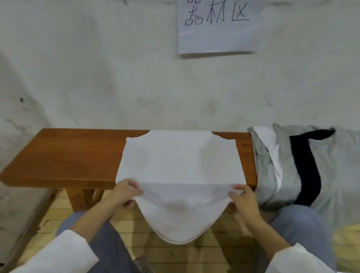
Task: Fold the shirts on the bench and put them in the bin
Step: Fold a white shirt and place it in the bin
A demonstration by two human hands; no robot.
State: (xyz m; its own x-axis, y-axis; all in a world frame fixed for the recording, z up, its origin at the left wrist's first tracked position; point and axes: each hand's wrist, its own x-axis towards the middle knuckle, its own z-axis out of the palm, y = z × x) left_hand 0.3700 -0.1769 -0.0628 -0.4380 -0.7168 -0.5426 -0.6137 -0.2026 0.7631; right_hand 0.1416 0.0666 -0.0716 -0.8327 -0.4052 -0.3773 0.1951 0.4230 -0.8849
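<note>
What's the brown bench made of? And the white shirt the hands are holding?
The bench looks like wood with a smooth, reddish-brown varnish; faint grain shows. The white shirt seems thin, soft cloth, maybe cotton: it droops limply off the edge where the left hand and right hand pinch it.

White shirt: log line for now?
white shirt: flat on bench, hem overhanging | left hand: pinches shirt | right hand: pinches shirt

head view, looking down, close over bench (66,149)
</note>
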